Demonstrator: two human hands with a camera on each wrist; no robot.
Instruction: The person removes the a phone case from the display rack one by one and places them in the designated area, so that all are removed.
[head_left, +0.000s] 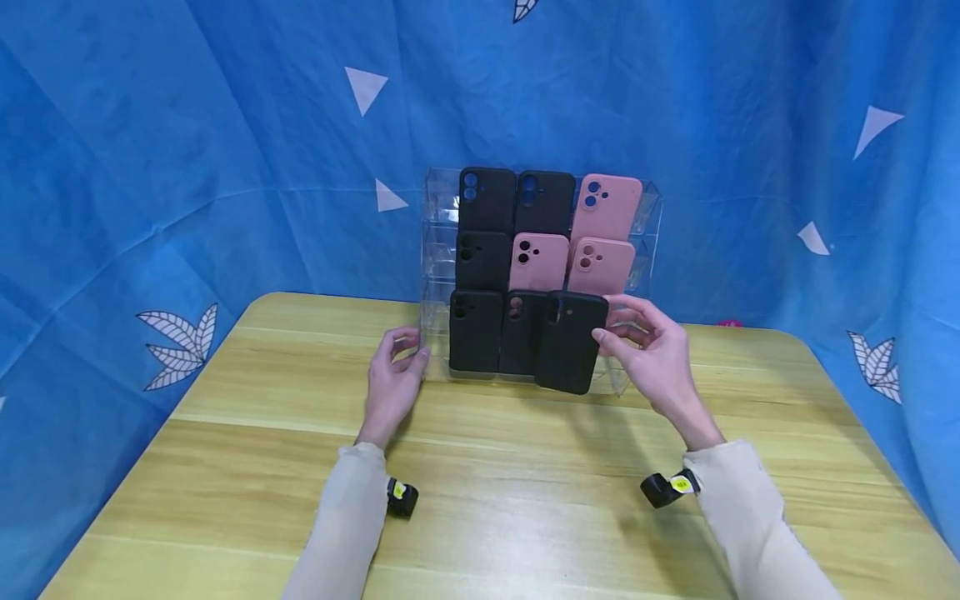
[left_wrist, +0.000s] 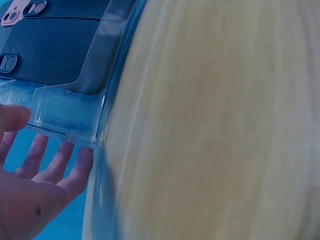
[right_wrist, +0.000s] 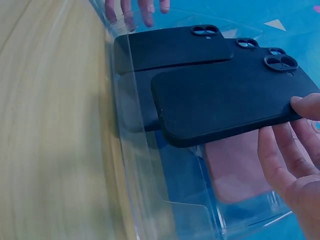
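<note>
Fingers (right_wrist: 273,157) of the right hand (head_left: 663,358) pinch a black case (head_left: 573,343) by its right edge, thumb on the near face and the others behind, closed to little more than its thickness. It leans a little, camera hole up, before the right part of the rack's bottom row, and covers part of the middle black case (head_left: 515,346) there; beside that one stands the left black case (head_left: 476,333). Over them, the middle row of the clear rack (left_wrist: 70,107) bears one black case (head_left: 483,262) and two pink ones (head_left: 540,268) (head_left: 602,267), and the top row two black cases (head_left: 489,208) (head_left: 551,208) and one pink (head_left: 609,212). By my reading the work is close to its end if filling the rack is meant: eight cases are in place, and only the held one is not yet seated; one frame cannot settle whether it goes in or out. At the rack's other side the left hand (head_left: 392,383) rests with fingers loosely bent and tips against the side wall; how firmly it steadies the rack I cannot tell. All of it stands on a wooden table (head_left: 495,517), before a blue cloth (head_left: 270,108).
</note>
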